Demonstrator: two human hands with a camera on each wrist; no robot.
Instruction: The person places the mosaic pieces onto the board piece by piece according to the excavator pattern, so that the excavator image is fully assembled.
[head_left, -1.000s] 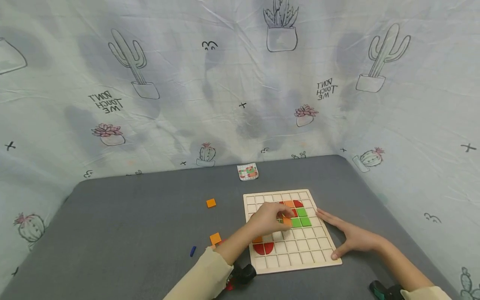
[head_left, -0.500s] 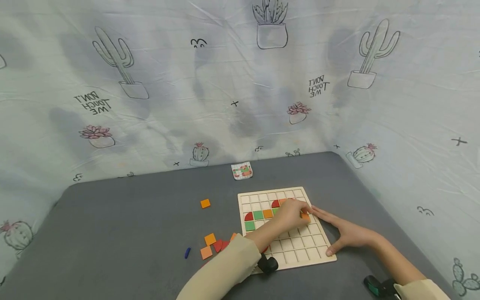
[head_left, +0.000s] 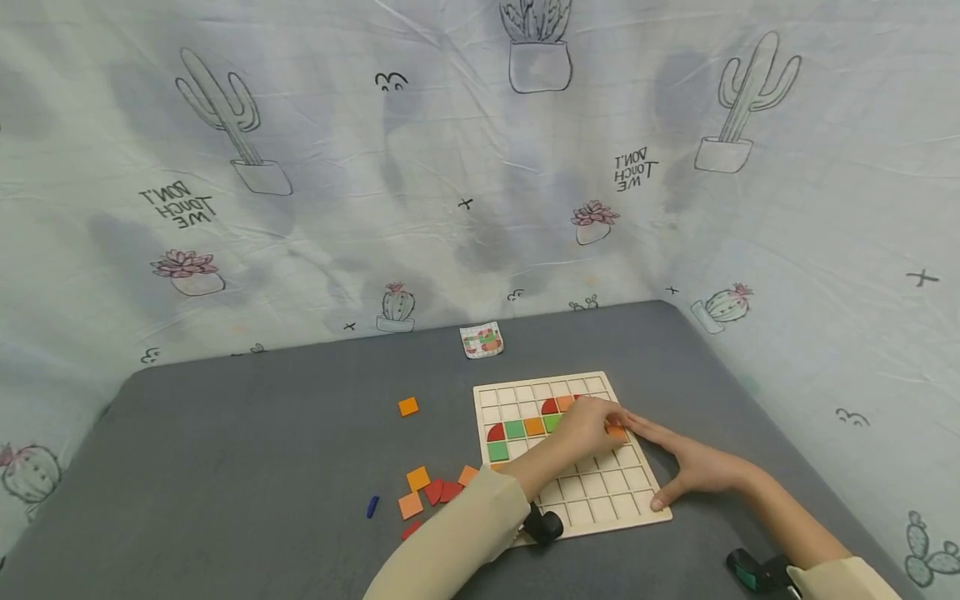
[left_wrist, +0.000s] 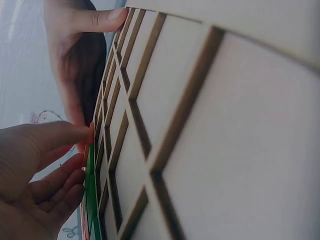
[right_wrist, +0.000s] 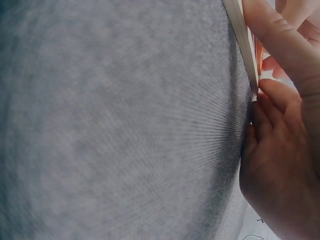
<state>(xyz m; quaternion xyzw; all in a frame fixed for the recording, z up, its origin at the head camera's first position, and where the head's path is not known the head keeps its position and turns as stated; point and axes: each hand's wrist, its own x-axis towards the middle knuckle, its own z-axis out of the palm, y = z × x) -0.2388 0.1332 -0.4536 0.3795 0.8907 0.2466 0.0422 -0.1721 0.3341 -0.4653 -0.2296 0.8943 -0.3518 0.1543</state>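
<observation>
A wooden grid board (head_left: 600, 508) lies on the grey table, partly filled with red, green and orange tiles. My left hand (head_left: 588, 427) reaches across it and pinches an orange square tile (head_left: 616, 433) at the right-hand column. In the left wrist view the thumb presses on that orange tile's edge (left_wrist: 91, 132), beside green tiles (left_wrist: 90, 185). My right hand (head_left: 697, 467) rests along the board's right edge, fingers extended and thumb on the near right corner. The right wrist view shows this hand (right_wrist: 280, 155) against the board's side (right_wrist: 242, 42). My left forearm hides some cells.
Left of the board lie loose orange tiles (head_left: 417, 478), red pieces (head_left: 433, 492) and a small blue piece (head_left: 372, 507). One orange square (head_left: 408, 407) sits farther back. A printed pattern card (head_left: 482, 340) lies near the back edge, before a cactus-print cloth (head_left: 337, 208).
My left hand has carried the orange tile rightward across the board to the right column. My right hand stays at the board's edge. The head view has shifted slightly.
</observation>
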